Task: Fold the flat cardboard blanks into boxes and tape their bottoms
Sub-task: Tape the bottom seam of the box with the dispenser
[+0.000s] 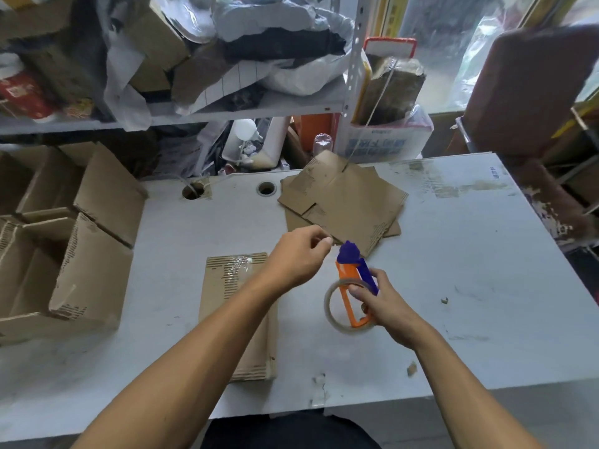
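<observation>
A folded cardboard box (233, 306) lies bottom-up on the grey table (453, 260), with clear tape across its far end. My right hand (385, 303) grips an orange and blue tape dispenser (351, 280) carrying a roll of clear tape, held just right of the box. My left hand (298, 257) hovers above the box's far right corner, thumb and fingers pinched near the dispenser's blue head; whether tape is between them I cannot tell. A pile of flat cardboard blanks (343, 205) lies beyond the hands.
Several assembled open boxes (74, 241) stand stacked at the table's left edge. Two round cable holes (266, 188) sit near the table's far edge. Cluttered metal shelving (227, 102) rises behind. A brown chair (531, 92) stands at the far right.
</observation>
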